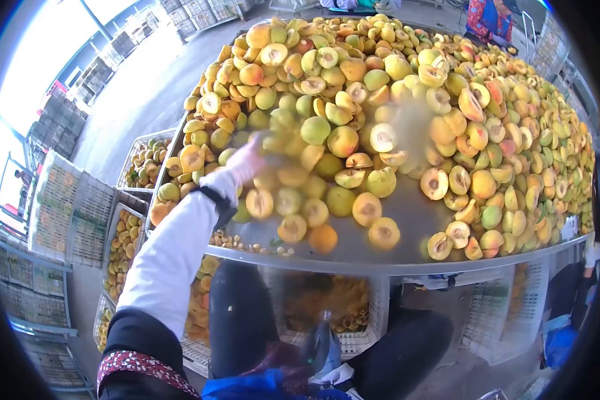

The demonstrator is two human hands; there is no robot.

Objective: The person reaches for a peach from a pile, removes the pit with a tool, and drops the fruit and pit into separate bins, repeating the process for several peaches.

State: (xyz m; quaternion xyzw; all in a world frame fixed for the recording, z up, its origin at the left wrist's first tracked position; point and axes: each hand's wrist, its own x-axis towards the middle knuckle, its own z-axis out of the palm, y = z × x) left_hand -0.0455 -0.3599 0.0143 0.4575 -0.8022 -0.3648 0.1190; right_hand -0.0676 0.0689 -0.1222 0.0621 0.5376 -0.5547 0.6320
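Note:
My left hand (pixel 248 159), in a pale glove, reaches over the near left part of a large heap of yellow peaches (pixel 343 141). Its fingers are smeared by motion among the fruit, and I cannot tell whether they hold a peach. Many peaches are halved, with pits or brown hollows showing, such as the half (pixel 384 233) near the front edge. A white sleeve with a dark wristband (pixel 217 203) covers my left forearm. My right hand does not show. Fruit lies on the grey metal table (pixel 407 223) with its raised front rim.
Small tan pieces (pixel 247 245) lie by the front rim. Crates of peaches (pixel 125 243) stand to the left, and a white crate (pixel 380 303) sits under the table between my legs. Stacked crates (pixel 67 207) are farther left. Another person (pixel 490 23) is across the heap.

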